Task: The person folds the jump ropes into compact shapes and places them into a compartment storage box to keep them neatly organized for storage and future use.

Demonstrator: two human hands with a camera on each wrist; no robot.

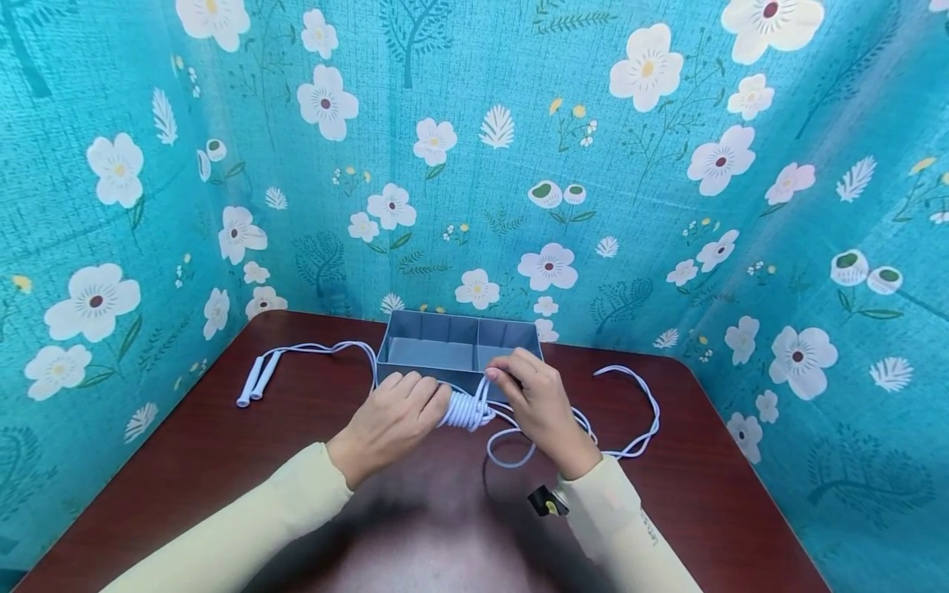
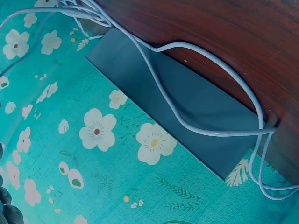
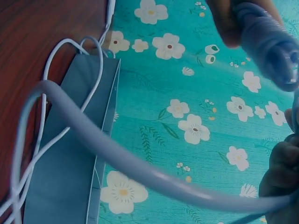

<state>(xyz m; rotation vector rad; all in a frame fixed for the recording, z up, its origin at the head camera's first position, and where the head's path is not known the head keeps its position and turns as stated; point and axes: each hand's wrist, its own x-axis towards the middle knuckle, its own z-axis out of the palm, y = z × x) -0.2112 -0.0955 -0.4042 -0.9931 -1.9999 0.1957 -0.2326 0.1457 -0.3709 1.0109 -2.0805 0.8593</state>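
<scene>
A pale lavender jump rope lies partly wound into a tight coil [image 1: 467, 410] in front of the box. My left hand [image 1: 391, 418] grips the coil's left end, fingers curled over it. On the coil's other side, my right hand [image 1: 539, 402] pinches a strand of the rope between thumb and fingertips. Two white handles [image 1: 259, 377] rest side by side on the table to the left, joined to the coil by rope. In the right wrist view, the coil [image 3: 271, 46] shows beyond the left hand's fingers, and a thick near strand [image 3: 135, 168] runs to the right hand [image 3: 280, 175].
Just behind the hands stands a grey-blue divided box [image 1: 433, 352]. Loose rope [image 1: 652, 412] curves over the dark red table [image 1: 697, 511] at right, with a small loop below the right hand. A flowered turquoise cloth [image 1: 474, 206] hangs behind and at both sides.
</scene>
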